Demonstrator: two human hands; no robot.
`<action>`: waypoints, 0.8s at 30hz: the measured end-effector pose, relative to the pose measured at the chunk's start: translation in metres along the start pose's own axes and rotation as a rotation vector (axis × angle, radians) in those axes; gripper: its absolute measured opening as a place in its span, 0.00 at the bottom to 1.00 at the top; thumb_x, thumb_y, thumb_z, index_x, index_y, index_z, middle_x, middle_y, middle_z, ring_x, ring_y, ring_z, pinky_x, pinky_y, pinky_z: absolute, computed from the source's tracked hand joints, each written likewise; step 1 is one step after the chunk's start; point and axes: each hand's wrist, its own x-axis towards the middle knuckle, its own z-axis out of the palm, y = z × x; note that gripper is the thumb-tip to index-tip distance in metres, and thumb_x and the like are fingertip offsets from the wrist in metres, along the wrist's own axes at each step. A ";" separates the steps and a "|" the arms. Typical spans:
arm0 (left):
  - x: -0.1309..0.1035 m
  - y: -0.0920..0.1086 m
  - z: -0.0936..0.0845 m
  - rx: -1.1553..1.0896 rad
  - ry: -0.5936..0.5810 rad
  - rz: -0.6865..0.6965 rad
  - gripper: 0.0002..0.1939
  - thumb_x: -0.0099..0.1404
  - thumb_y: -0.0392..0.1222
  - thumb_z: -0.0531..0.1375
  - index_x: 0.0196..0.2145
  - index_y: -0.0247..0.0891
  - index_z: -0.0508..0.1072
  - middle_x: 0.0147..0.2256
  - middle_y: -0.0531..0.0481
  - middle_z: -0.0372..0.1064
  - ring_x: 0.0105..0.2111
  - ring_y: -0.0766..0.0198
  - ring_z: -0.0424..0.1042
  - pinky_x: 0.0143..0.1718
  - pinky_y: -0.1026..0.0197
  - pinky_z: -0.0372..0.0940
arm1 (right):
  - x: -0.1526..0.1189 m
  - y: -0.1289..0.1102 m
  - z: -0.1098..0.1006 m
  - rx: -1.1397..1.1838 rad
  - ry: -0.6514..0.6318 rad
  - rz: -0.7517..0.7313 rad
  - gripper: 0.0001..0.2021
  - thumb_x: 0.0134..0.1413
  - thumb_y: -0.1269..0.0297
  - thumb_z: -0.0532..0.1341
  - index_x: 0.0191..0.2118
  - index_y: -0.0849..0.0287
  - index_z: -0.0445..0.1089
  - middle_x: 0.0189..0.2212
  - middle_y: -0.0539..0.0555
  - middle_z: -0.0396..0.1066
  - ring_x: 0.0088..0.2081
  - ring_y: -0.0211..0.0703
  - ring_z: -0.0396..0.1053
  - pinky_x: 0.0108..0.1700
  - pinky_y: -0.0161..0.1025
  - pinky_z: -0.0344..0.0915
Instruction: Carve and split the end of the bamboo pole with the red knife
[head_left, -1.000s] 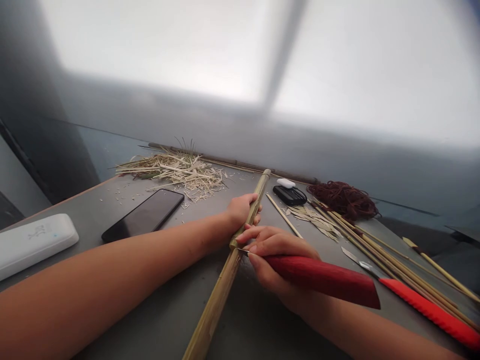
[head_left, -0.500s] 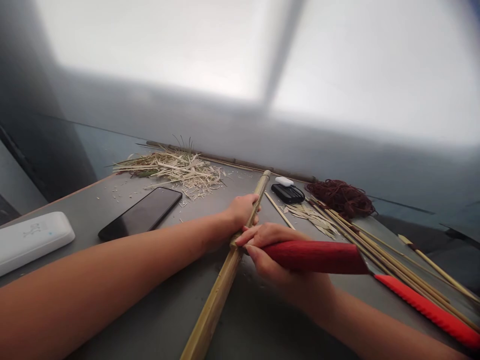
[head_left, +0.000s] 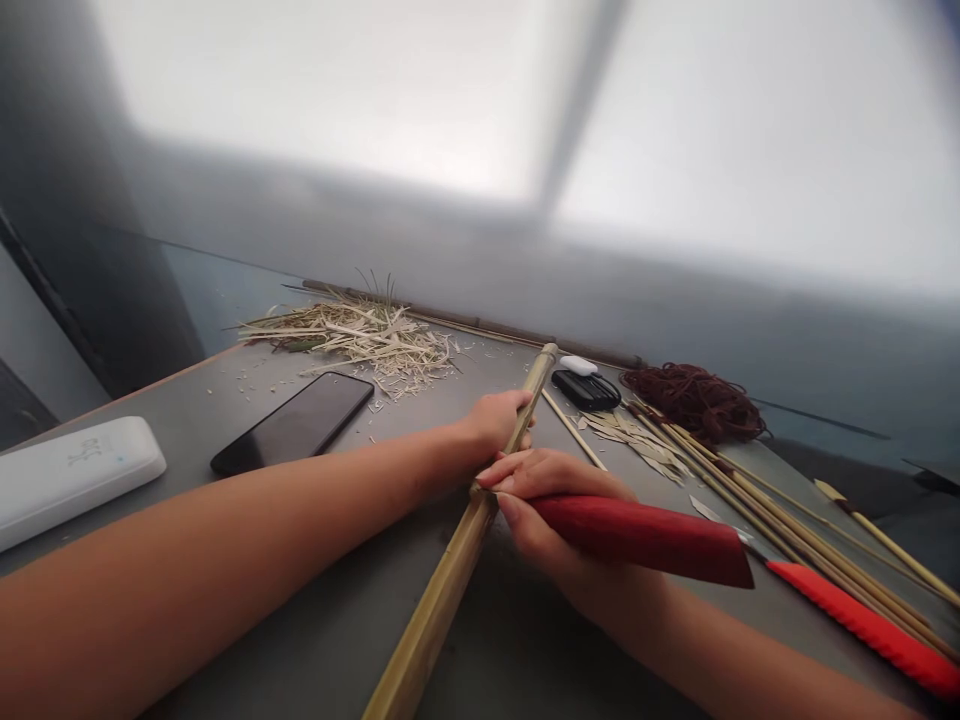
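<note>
A bamboo stick [head_left: 442,585] runs from the bottom edge up and away through the middle of the view. My left hand [head_left: 502,420] is closed around its far part, below the knobbed end. Close by, my right hand [head_left: 555,510] grips a knife by its dark red wooden handle [head_left: 645,535]. The handle's butt points right. Its working end meets the bamboo at a joint, where my fingers hide most of the blade. My right fingertips touch the stick there.
Bamboo shavings [head_left: 367,340] lie behind a black phone [head_left: 296,420]. A white device [head_left: 82,475] sits at left. Rightward are a black case [head_left: 585,390], flat pale slips [head_left: 637,440], brown cord [head_left: 694,400], several thin sticks [head_left: 787,520] and an orange-red ridged handle [head_left: 862,625].
The knife handle's butt has swung slightly down and toward me, away from the orange-red handle. Both hands keep their hold on the bamboo and knife. The whole view has shifted a little.
</note>
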 end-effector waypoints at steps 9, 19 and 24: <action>0.005 -0.001 -0.015 -0.106 -0.167 -0.055 0.21 0.72 0.50 0.39 0.24 0.39 0.57 0.11 0.56 0.51 0.07 0.72 0.44 0.09 0.68 0.39 | -0.004 0.004 -0.001 0.106 0.001 0.007 0.09 0.48 0.74 0.63 0.28 0.50 0.73 0.32 0.50 0.79 0.37 0.47 0.77 0.45 0.41 0.75; 0.009 -0.002 -0.017 -0.069 -0.133 -0.054 0.20 0.72 0.49 0.41 0.25 0.39 0.57 0.12 0.57 0.51 0.09 0.71 0.50 0.12 0.68 0.46 | -0.006 0.003 -0.014 0.083 -0.134 -0.124 0.11 0.48 0.67 0.66 0.40 0.50 0.73 0.37 0.53 0.77 0.42 0.50 0.76 0.48 0.45 0.73; 0.008 -0.001 -0.012 -0.008 -0.055 -0.063 0.19 0.72 0.49 0.41 0.26 0.39 0.58 0.12 0.57 0.52 0.09 0.70 0.49 0.12 0.68 0.46 | -0.002 -0.004 -0.020 -0.105 -0.173 -0.253 0.15 0.47 0.76 0.60 0.40 0.52 0.71 0.37 0.55 0.77 0.41 0.47 0.77 0.46 0.43 0.74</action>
